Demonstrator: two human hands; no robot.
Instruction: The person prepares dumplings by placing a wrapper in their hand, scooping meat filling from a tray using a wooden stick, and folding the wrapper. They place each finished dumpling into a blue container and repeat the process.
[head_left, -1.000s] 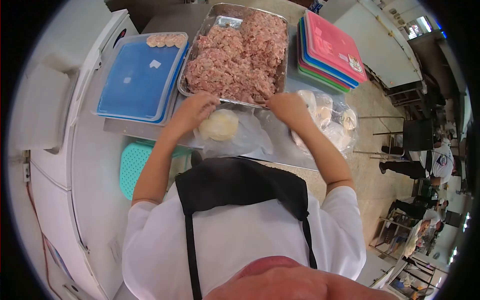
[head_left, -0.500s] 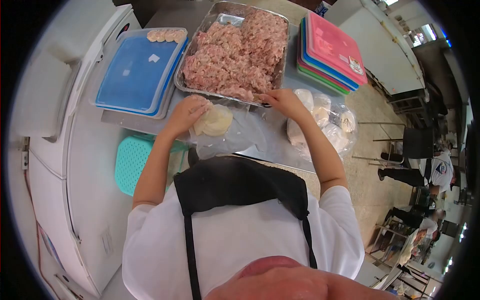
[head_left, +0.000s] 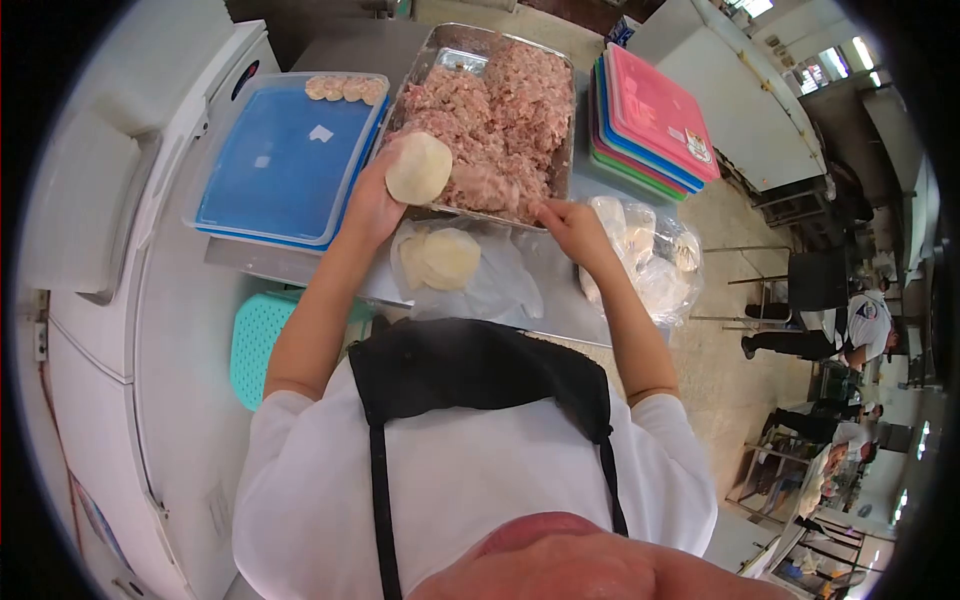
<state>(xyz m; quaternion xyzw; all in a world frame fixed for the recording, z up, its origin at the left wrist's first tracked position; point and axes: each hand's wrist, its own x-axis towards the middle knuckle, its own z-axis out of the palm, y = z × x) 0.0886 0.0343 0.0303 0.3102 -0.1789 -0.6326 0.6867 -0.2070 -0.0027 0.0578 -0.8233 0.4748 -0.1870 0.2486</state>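
Observation:
A round, pale dumpling wrapper (head_left: pixel 419 169) lies across the palm and fingers of my left hand (head_left: pixel 376 196), at the near left corner of the metal tray (head_left: pixel 455 212). Minced meat filling (head_left: pixel 525 110) is heaped inside that tray. My right hand (head_left: pixel 575 228) is closed at the tray's near right edge, against the meat; whatever its fingers grip is hidden, and the meat beside it is blurred. Between my arms, a stack of wrappers (head_left: pixel 441 259) rests on a clear plastic bag (head_left: pixel 505 280).
Left of the tray is a blue-bottomed container (head_left: pixel 275 160) with a row of dumplings (head_left: pixel 343 90). Stacked coloured lids (head_left: pixel 655 110) stand at right, above bagged wrappers (head_left: pixel 655 255). A turquoise crate (head_left: pixel 262 345) sits below the table. Two people work far right.
My left hand has left the wrapper stack and risen to the tray's edge with one wrapper on it. My right hand stays at the tray's near edge, shifted slightly.

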